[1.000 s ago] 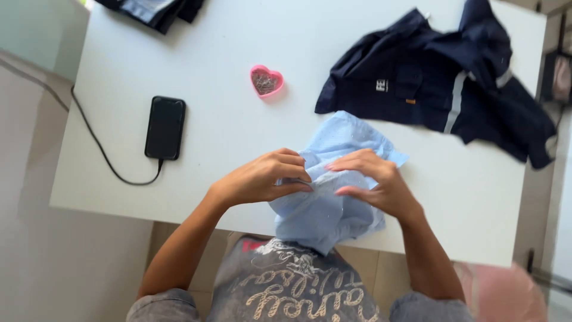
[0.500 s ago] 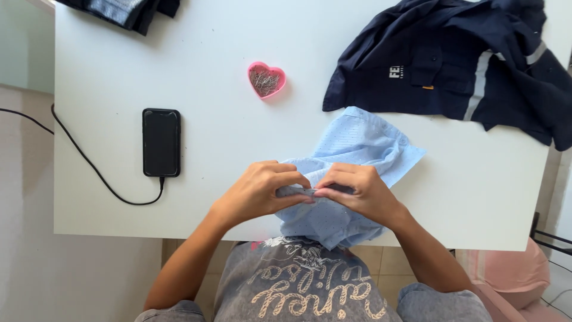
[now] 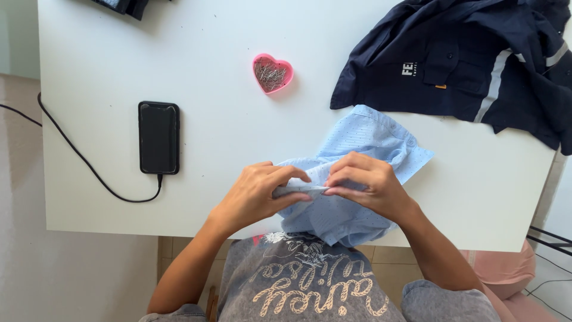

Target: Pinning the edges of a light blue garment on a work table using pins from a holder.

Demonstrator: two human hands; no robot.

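Both hands pinch a fold of the light blue cloth (image 3: 363, 143): left hand (image 3: 259, 194) and right hand (image 3: 366, 185), fingertips closed together, hiding whatever sits between them.

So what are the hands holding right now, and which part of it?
Both the left hand and right hand pinch a folded edge of the light blue garment between fingertips, near the table's front edge.

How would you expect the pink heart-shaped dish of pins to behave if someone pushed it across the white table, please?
The pink heart-shaped dish looks small and shallow, so it is probably light and would likely slide on the smooth white table rather than tip. It has no lid, so a sharp shove might scatter the loose pins. Its flat base makes rolling unlikely.
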